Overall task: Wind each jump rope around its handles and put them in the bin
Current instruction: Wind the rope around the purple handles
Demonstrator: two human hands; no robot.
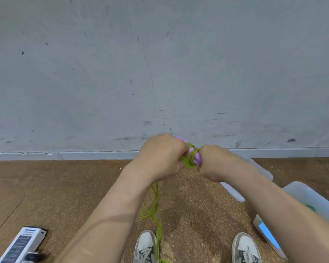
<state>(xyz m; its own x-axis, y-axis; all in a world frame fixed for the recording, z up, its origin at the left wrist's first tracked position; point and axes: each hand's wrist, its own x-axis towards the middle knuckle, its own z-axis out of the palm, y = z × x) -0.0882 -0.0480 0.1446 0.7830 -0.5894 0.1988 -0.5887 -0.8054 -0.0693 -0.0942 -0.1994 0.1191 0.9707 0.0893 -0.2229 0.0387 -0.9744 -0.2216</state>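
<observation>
The left grip (160, 158) and right grip (213, 164) meet just below the middle of the frame, both blurred. The right one is clenched round the smooth purple plastic handles (197, 158), whose rounded ends peep out between the two fists. The left one has its fingers curled on the rope (187, 161), a thin, glossy green cord looped several times round the handles. From under the left wrist the cord hangs slack, kinks into a small loop and trails down to the floor (65, 186) between two grey-white laced shoes (145, 247).

The floor is brown, speckled and cork-like; the wall (122, 73) above is matt grey and scuffed.

At the lower right stands the bin (308, 194), a translucent white plastic tub with rounded corners, partly hidden by the right forearm. Something green (310, 207) lies in it, too little showing to name. A flat translucent lid (234, 192) lies on the floor just beyond it. A printed cardboard box (21, 245) sits at the lower left.
</observation>
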